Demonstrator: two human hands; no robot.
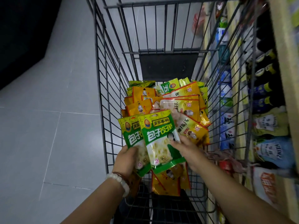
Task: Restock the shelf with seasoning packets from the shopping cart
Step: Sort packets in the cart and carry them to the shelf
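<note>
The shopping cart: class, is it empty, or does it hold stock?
It holds stock. A heap of orange and green seasoning packets covers the bottom of the shopping cart, beyond the two green packets held above it.

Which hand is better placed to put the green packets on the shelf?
Probably the right hand: the shelf lies on its side of the cart, and it already touches the front green packet. The left hand is farther away.

Probably shop (cart (161,52), stocked shelves (265,94))
</note>
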